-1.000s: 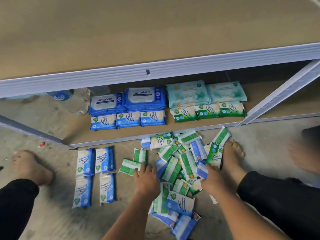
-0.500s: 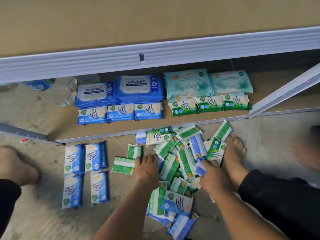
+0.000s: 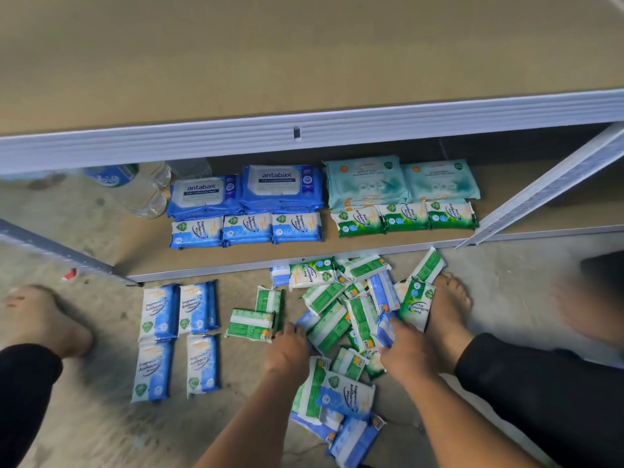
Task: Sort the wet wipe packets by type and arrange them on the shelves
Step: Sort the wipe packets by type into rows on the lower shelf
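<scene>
A mixed pile of small green and blue wet wipe packets (image 3: 341, 319) lies on the floor in front of the bottom shelf (image 3: 371, 253). My left hand (image 3: 288, 352) rests with its fingertips at the pile's left edge, beside a green packet (image 3: 251, 324). My right hand (image 3: 403, 358) pinches a blue packet (image 3: 385, 329) in the pile. Sorted blue packets (image 3: 158, 314) lie flat on the floor to the left. On the shelf stand antabax packs (image 3: 282, 187), teal packs (image 3: 366, 182), a row of small blue packets (image 3: 246, 228) and a row of small green packets (image 3: 405, 217).
My bare feet are planted on either side, the left one (image 3: 40, 319) far left and the right one (image 3: 445, 309) touching the pile. A water bottle (image 3: 135, 187) lies on the shelf's left end. A slanted metal brace (image 3: 547, 184) crosses at right. The upper shelf rail (image 3: 304, 136) overhangs.
Both hands stay at the pile with little movement; the right hand keeps its hold on the blue packet. The view has swayed slightly.
</scene>
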`<state>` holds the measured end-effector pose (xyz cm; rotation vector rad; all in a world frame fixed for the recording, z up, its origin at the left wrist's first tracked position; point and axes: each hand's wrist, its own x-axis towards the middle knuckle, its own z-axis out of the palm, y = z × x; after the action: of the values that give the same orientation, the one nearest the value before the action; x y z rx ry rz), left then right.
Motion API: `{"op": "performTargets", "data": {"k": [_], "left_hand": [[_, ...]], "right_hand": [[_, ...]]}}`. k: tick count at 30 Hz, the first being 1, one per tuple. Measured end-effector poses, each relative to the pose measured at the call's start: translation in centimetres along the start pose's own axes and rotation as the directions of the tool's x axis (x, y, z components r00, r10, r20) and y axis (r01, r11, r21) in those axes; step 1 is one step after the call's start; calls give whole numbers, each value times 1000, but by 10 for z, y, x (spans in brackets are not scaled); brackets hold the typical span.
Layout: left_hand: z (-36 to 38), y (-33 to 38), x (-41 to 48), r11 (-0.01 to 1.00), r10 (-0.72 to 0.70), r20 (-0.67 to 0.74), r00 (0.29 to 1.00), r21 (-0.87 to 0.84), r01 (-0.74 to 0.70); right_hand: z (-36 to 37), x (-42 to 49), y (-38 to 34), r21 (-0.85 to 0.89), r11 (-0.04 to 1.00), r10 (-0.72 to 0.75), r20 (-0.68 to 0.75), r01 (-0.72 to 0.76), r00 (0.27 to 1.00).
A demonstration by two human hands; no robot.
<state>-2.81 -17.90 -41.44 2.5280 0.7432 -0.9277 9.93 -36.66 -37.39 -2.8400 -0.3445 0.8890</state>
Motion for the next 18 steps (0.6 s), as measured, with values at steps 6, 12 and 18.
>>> {"op": "performTargets", "data": {"k": [6, 12, 18], "left_hand": [[13, 7, 1, 998, -42, -107, 993, -43, 37], [10, 7, 17, 999, -37, -107, 994, -33, 34], [-1, 6, 21, 999, -17, -104, 994, -35, 14]], "right_hand": [[10, 2, 12, -48, 997, 59, -1, -59, 998], [17, 18, 16, -18, 997, 81, 33, -81, 996], [20, 21, 15, 12, 996, 86, 27, -87, 996]]}}
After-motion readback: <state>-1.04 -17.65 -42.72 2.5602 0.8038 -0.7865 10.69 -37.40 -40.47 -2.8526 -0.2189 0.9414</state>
